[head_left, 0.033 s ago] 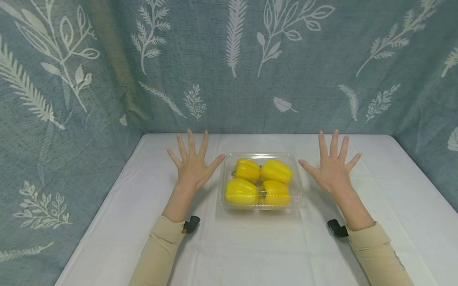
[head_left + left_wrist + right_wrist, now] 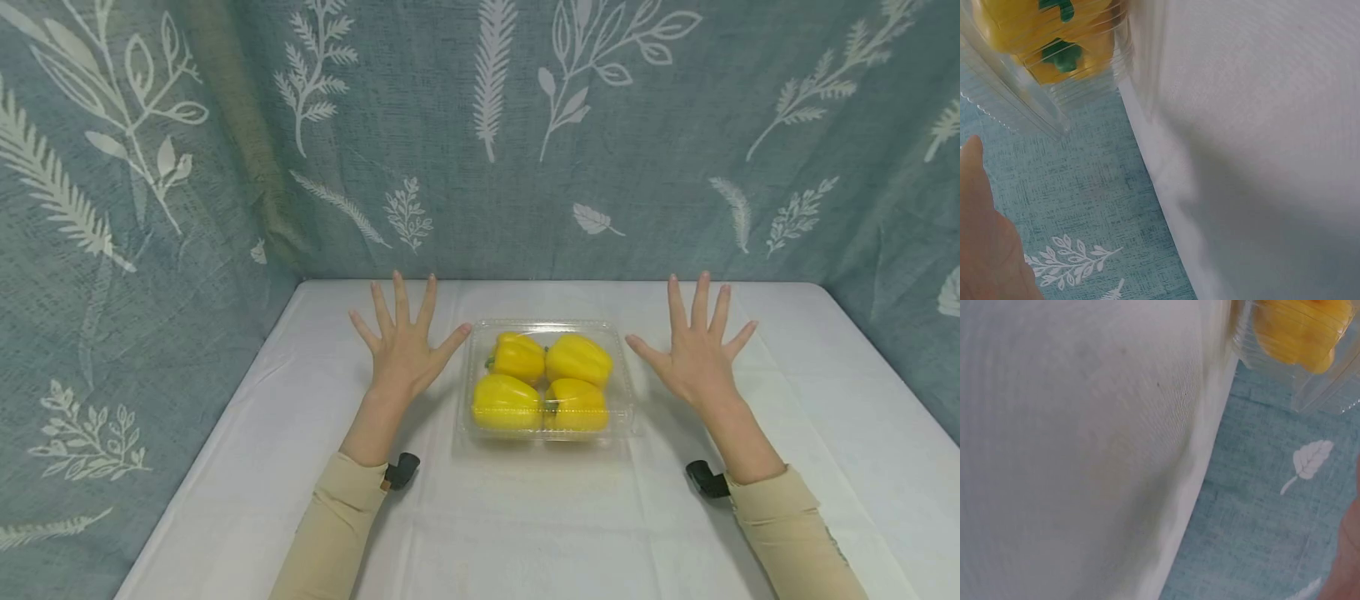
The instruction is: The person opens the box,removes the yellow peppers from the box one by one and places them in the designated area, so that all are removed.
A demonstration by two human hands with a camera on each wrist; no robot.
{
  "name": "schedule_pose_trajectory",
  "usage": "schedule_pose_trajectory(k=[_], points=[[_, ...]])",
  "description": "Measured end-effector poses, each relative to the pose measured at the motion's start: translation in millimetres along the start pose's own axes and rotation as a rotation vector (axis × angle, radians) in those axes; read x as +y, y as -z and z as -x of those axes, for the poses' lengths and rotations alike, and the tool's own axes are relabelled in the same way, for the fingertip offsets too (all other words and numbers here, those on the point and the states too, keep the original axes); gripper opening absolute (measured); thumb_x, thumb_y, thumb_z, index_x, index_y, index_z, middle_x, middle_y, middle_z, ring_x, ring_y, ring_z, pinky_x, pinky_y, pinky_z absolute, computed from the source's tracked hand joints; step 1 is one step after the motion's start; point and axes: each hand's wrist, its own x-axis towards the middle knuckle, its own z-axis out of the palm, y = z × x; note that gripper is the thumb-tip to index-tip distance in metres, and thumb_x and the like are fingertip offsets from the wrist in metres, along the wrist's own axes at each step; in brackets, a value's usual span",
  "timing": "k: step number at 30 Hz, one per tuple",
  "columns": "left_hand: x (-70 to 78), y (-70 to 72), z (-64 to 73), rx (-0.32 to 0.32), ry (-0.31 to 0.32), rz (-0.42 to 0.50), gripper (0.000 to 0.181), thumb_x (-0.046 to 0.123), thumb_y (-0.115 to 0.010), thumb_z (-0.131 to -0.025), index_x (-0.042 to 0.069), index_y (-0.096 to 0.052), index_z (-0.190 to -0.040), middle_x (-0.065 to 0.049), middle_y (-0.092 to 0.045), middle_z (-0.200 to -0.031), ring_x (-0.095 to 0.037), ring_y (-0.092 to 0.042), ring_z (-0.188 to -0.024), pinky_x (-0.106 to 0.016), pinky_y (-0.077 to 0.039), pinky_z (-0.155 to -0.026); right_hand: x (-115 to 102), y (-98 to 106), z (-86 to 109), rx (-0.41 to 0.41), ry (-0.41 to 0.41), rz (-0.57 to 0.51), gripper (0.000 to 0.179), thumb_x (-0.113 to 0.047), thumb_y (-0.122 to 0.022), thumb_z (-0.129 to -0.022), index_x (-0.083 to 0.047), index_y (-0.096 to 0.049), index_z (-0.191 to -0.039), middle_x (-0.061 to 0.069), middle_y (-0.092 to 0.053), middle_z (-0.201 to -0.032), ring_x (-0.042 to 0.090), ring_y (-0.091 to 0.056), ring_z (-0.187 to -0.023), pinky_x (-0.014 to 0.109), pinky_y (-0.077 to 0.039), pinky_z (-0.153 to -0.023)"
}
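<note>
A clear plastic box (image 2: 551,435) sits on the white tabletop between the two hands. Inside it several yellow bell peppers (image 2: 506,400) lie in two rows, some showing green stems. To the box's left, the left hand (image 2: 405,358) is spread wide, its thumb close to the box wall and holding nothing. On the other side the right hand (image 2: 699,358) spreads its straight fingers, thumb pointing at the box, also holding nothing. The left wrist view catches part of the left hand (image 2: 988,237) and the box corner. At the right wrist view's edge is a sliver of the right hand (image 2: 1344,556).
A white cloth (image 2: 525,525) covers the table, whose far edge meets a blue-green curtain (image 2: 450,125) with white leaf prints. Curtain fabric also hangs along both sides. Each wrist carries a small black camera (image 2: 403,471) below the hand.
</note>
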Motion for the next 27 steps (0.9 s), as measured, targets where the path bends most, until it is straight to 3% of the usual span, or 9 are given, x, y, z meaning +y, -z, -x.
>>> schedule_pose_trajectory(k=[7,16,21,27], points=[[-0.9,-1.2,0.2,0.006,-0.009,0.002,0.089,0.078,-0.034,-0.089,0.03,-0.003,-0.158,-0.017,0.015,-0.161,-0.034,0.033,-0.139,-0.07,0.023,-0.101,1.0,-2.3,-0.1,0.001,-0.001,0.003,0.1,-0.075,-0.041,-0.089,-0.024,0.013,-0.156,0.01,0.03,-0.157,0.033,0.035,-0.138,0.078,0.02,-0.095],[0.5,-0.9,1.2,-0.024,-0.022,0.049,0.09,0.079,-0.03,-0.088,0.03,0.003,-0.157,-0.014,0.021,-0.159,-0.035,0.03,-0.14,-0.068,0.023,-0.102,2.4,-2.7,0.5,-0.024,-0.015,-0.051,0.102,-0.074,-0.041,-0.089,-0.017,0.011,-0.156,0.01,0.031,-0.156,0.037,0.031,-0.14,0.079,0.016,-0.097],[3.5,1.7,4.0,-0.067,-0.027,0.171,0.094,0.076,-0.034,-0.089,0.025,0.005,-0.157,-0.015,0.02,-0.159,-0.035,0.024,-0.143,-0.068,0.017,-0.106,1.5,-1.4,3.0,-0.058,-0.028,-0.178,0.102,-0.069,-0.042,-0.092,-0.013,0.015,-0.155,0.011,0.03,-0.157,0.039,0.026,-0.142,0.079,0.004,-0.101],[5.3,4.6,8.6,-0.125,-0.008,0.39,0.096,0.066,-0.046,-0.092,0.016,0.003,-0.158,-0.014,0.009,-0.162,-0.035,0.007,-0.147,-0.065,0.004,-0.113,-3.7,3.8,5.3,-0.126,-0.028,-0.379,0.097,-0.057,-0.045,-0.098,-0.009,0.019,-0.153,0.022,0.021,-0.158,0.046,0.016,-0.143,0.075,-0.003,-0.106]])
